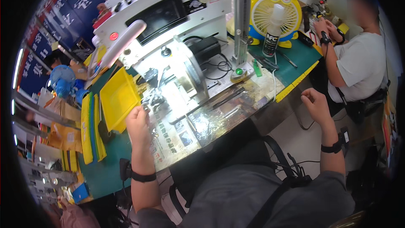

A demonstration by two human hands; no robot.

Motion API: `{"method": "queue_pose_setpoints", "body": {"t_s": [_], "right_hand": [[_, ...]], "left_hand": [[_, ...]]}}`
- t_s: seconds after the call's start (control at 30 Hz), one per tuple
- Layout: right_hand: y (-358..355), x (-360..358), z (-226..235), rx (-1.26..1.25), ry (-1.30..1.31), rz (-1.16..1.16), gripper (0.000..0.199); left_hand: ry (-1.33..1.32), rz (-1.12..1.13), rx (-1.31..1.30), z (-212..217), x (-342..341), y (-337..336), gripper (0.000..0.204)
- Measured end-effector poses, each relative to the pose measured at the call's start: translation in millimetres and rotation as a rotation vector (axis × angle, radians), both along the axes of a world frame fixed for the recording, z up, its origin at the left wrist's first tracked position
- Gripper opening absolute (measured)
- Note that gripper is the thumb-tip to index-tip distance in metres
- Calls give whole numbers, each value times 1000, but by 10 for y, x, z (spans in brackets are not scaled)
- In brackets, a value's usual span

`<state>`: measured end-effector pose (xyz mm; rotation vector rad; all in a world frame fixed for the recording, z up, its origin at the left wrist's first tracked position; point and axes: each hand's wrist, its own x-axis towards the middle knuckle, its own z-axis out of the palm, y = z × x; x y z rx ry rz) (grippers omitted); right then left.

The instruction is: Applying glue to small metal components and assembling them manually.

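Observation:
My left hand (138, 126) is at the front of a white bench machine (185, 74), close to the right corner of a yellow tray (120, 99). Its fingers are closed at a small dark metal fixture (155, 98) under the bright work light; what they grip, if anything, is too small to name. Off the table's right edge, my right hand (315, 104) is raised in the air. Its fingers are curled in toward the thumb, and I cannot make out anything between them. Both wrists wear black bands.
A yellow fan (276, 14) stands at the back right, with a spray bottle (272, 38) before it. Pliers (265, 62) lie nearby. A pink-white lamp arm (126, 42) hangs over the machine's left. Yellow strips (87, 126) lie left. A co-worker (358, 59) sits at right.

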<state>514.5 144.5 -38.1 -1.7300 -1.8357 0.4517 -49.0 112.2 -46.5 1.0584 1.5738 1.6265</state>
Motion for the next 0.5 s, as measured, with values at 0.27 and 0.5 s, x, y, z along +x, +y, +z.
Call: {"method": "queue_pose_setpoints", "body": {"t_s": [0.27, 0.5], "right_hand": [[52, -1335, 444, 206, 302, 649, 9], [-150, -2706, 160, -201, 634, 1002, 37]], "left_hand": [[280, 53, -86, -27, -74, -94, 18], [660, -152, -29, 149, -37, -181, 27]]}}
